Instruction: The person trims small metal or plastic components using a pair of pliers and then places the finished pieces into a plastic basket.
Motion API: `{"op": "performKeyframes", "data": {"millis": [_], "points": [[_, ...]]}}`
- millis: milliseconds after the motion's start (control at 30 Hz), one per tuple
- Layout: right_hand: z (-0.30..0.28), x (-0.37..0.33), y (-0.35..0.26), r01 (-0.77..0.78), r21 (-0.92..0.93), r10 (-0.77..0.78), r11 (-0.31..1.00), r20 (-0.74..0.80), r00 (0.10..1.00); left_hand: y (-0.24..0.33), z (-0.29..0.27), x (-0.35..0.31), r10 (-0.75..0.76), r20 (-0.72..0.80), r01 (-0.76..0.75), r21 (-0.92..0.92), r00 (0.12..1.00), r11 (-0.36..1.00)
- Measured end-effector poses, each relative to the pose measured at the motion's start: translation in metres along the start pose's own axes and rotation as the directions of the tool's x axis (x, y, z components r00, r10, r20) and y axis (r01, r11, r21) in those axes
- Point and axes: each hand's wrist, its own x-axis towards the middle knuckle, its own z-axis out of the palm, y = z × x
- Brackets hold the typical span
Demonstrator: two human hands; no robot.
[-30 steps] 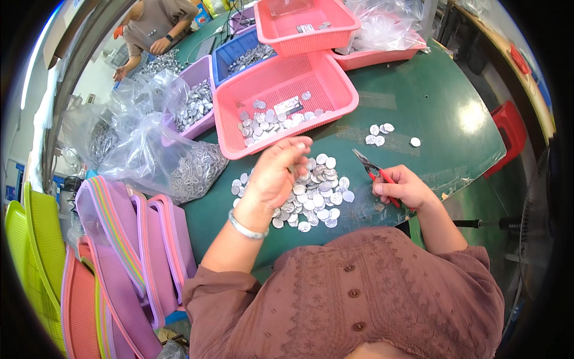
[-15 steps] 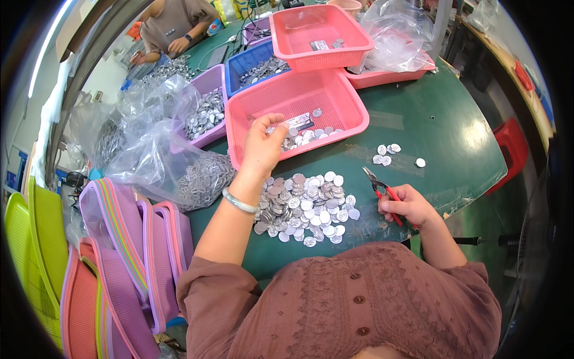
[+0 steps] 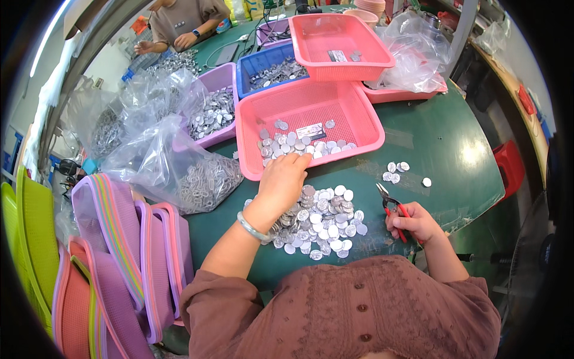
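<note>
My left hand, with a pale bangle at its wrist, reaches over the near rim of a pink mesh basket. Its bent fingers are beside silvery discs lying in the basket; the fingertips are hidden, so what they hold, if anything, does not show. Below that hand a heap of similar discs spreads over the green table. Pliers with red handles are gripped in my right hand, their jaws pointing away from me and parted, with nothing visible between them.
Several loose discs lie at the right on the green table. Behind stand another pink basket, a blue basket and a purple one. A plastic bag of metal links borders the left. Another person sits beyond.
My left hand has come down and nearer, from above the basket's discs to its near rim. My right hand still holds the pliers. The view has shifted slightly.
</note>
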Motion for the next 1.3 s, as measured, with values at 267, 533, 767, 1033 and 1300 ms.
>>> {"op": "performKeyframes", "data": {"millis": [267,533,767,1033,1300], "points": [[-0.004,0.004,-0.004,-0.037,0.015,0.036,0.999,0.074,0.997,-0.013,-0.017,0.012,-0.012,0.156,0.040,-0.178,0.988,0.983],[-0.008,0.007,-0.005,-0.006,0.049,0.002,0.999,0.086,0.996,-0.125,-0.051,0.204,-0.365,-0.236,0.355,-0.086,0.901,0.931],[-0.012,0.009,-0.005,0.033,0.096,-0.042,0.995,0.092,0.995,-0.189,0.004,0.280,-0.206,0.041,0.206,0.001,0.978,0.979],[-0.009,0.013,-0.009,0.027,0.145,-0.037,0.989,0.065,0.997,-0.200,0.047,0.305,-0.150,0.188,0.153,-0.005,0.971,0.988],[-0.007,0.014,-0.010,-0.007,0.153,0.008,0.988,-0.007,1.000,-0.209,0.045,0.308,-0.371,-0.011,0.347,-0.334,0.928,0.876]]}}
